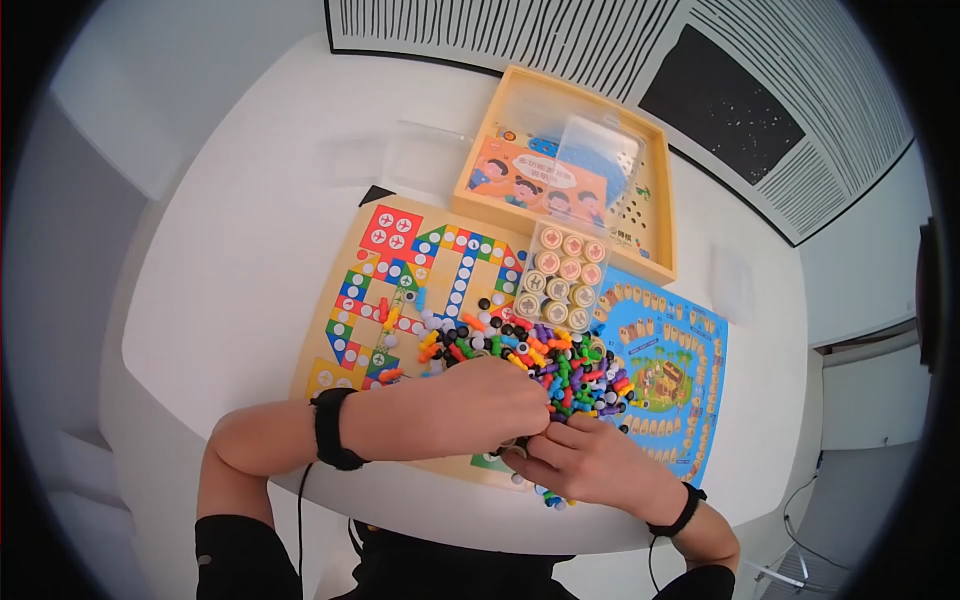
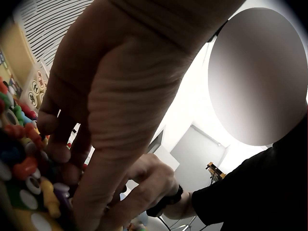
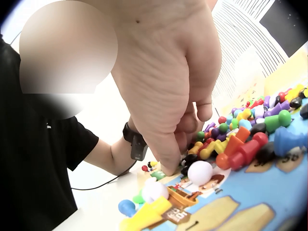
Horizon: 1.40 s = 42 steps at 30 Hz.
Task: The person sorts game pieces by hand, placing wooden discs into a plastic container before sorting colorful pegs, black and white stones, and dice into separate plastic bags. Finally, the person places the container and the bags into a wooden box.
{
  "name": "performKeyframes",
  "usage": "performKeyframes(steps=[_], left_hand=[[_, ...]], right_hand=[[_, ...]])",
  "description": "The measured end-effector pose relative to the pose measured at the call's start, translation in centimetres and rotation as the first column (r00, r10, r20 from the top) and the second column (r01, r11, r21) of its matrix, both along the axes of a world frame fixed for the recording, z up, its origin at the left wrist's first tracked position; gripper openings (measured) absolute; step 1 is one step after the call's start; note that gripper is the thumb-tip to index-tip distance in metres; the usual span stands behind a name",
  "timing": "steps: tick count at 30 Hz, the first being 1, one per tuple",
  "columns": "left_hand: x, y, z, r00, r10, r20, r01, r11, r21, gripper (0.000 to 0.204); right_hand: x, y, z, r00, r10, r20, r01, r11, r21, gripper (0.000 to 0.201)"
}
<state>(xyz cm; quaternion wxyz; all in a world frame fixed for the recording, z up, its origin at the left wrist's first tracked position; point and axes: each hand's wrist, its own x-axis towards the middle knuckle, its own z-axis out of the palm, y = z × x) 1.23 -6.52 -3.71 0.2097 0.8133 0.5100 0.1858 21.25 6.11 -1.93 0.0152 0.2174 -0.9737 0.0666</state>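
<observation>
A heap of small coloured game pegs and round beads lies across two game boards. My left hand reaches over the heap, fingers bent downward; in the left wrist view, gaps show between them and nothing is visible in its grasp. Pegs lie right beside its fingertips. My right hand meets it at the near edge of the heap, its fingers pointing down among the pieces. A pale disc shows at its fingertips, and I cannot tell whether it is pinched. White beads lie beside this hand in the right wrist view.
Beyond the heap, a clear box of round wooden chess discs overlaps the boards. Behind it sits a wooden tray with an illustrated booklet and a clear container. The ludo-style board lies left, the blue board right.
</observation>
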Motion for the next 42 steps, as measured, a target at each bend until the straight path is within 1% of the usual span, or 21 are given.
performKeyframes(steps=[1, 3, 6, 8, 9, 10, 11, 12, 14, 15, 16, 17, 18, 20, 23, 28, 34, 36, 37, 40, 42], left_hand=[[0.0, 0.1, 0.2, 1.000, 0.008, 0.003, -0.008, 1.000, 0.004, 0.012], [0.0, 0.3, 0.7, 0.998, -0.031, -0.057, 0.026, 0.996, -0.083, 0.015], [0.4, 0.3, 0.0, 0.999, -0.005, -0.050, 0.002, 0.999, -0.046, 0.012], [0.5, 0.1, -0.2, 0.997, 0.007, -0.072, -0.009, 1.000, -0.028, 0.013], [0.5, 0.1, -0.2, 0.995, 0.018, -0.094, -0.018, 1.000, -0.009, 0.016], [0.6, 0.1, -0.1, 0.996, 0.019, -0.092, -0.019, 1.000, -0.004, 0.016], [0.6, 0.0, 0.2, 0.992, 0.011, -0.128, -0.012, 1.000, -0.013, 0.019], [0.7, 0.0, 0.4, 0.986, 0.001, -0.166, -0.005, 1.000, -0.021, 0.022], [0.9, 0.0, 0.4, 0.982, -0.021, -0.185, 0.013, 0.999, -0.040, 0.025], [1.1, 0.0, 0.4, 0.979, -0.042, -0.200, 0.029, 0.997, -0.066, 0.027], [1.2, 0.0, 0.6, 0.979, -0.040, -0.200, 0.028, 0.998, -0.062, 0.027], [1.2, 0.0, 0.8, 0.973, -0.042, -0.228, 0.027, 0.997, -0.070, 0.025], [1.3, 0.0, 0.9, 0.966, -0.044, -0.256, 0.025, 0.997, -0.078, 0.023], [1.5, -0.3, 0.9, 0.962, -0.048, -0.269, 0.033, 0.998, -0.060, 0.019], [1.9, -0.6, 0.6, 0.960, -0.053, -0.275, 0.043, 0.998, -0.044, 0.011], [1.8, -0.7, 0.2, 0.979, -0.027, -0.204, 0.031, 0.999, 0.018, 0.005], [0.6, -0.2, 1.9, 0.971, -0.060, -0.232, 0.049, 0.997, -0.055, 0.006], [-0.6, -0.1, 1.8, 0.995, -0.040, -0.096, 0.044, 0.998, 0.036, 0.010], [-0.9, 0.1, 1.7, 0.995, -0.041, -0.095, 0.044, 0.998, 0.035, 0.010], [-1.8, 1.1, 1.7, 0.998, -0.003, -0.060, 0.002, 1.000, -0.013, 0.015], [-2.4, 1.7, 2.3, 0.995, 0.013, -0.096, -0.031, 0.981, -0.191, 0.020]], right_hand=[[0.0, 0.0, -0.5, 0.999, 0.009, -0.037, -0.009, 1.000, -0.006, 0.038], [-0.1, 0.0, -0.7, 0.997, 0.022, -0.072, -0.023, 1.000, -0.012, 0.040], [-0.3, 0.3, 0.1, 0.998, 0.042, -0.057, -0.043, 0.999, -0.015, 0.032], [-0.5, 1.6, 1.8, 0.999, -0.037, 0.006, 0.038, 0.994, -0.107, 0.029], [-0.6, 2.2, 2.1, 0.999, -0.037, 0.007, 0.037, 0.994, -0.105, 0.029], [-0.7, 2.9, 2.4, 0.983, -0.183, 0.005, 0.175, 0.935, -0.309, 0.027], [-0.7, 3.6, 2.7, 0.946, -0.322, 0.032, 0.295, 0.816, -0.497, 0.026], [-0.7, 4.6, 2.8, 0.946, -0.323, 0.029, 0.295, 0.819, -0.493, 0.026], [-0.7, 6.4, 2.4, 0.853, -0.512, 0.095, 0.451, 0.636, -0.626, 0.021], [-0.6, 6.7, 2.1, 0.854, -0.512, 0.091, 0.450, 0.640, -0.623, 0.021], [-0.4, 6.9, 1.8, 0.760, -0.589, 0.273, 0.556, 0.372, -0.744, 0.021], [-0.2, 7.0, 1.6, 0.651, -0.600, 0.464, 0.619, 0.067, -0.783, 0.021], [-0.3, 7.2, 1.3, 0.652, -0.602, 0.461, 0.619, 0.070, -0.783, 0.021], [-0.5, 7.6, 1.0, 0.620, -0.625, 0.474, 0.609, 0.002, -0.793, 0.024], [-1.1, 8.3, 0.4, 0.630, -0.636, 0.446, 0.575, -0.003, -0.818, 0.025], [-2.6, 8.7, 0.6, 0.637, -0.646, 0.422, 0.564, 0.018, -0.825, 0.024], [-4.0, 9.1, 1.0, 0.625, -0.658, 0.420, 0.592, 0.049, -0.804, 0.025], [-4.1, 9.0, 0.9, 0.628, -0.663, 0.407, 0.590, 0.064, -0.805, 0.025], [-4.2, 8.8, 0.8, 0.630, -0.663, 0.406, 0.586, 0.062, -0.808, 0.025], [-4.3, 8.5, 0.7, 0.637, -0.655, 0.407, 0.581, 0.060, -0.812, 0.025], [-4.4, 8.5, 0.6, 0.643, -0.646, 0.410, 0.579, 0.060, -0.813, 0.026]])
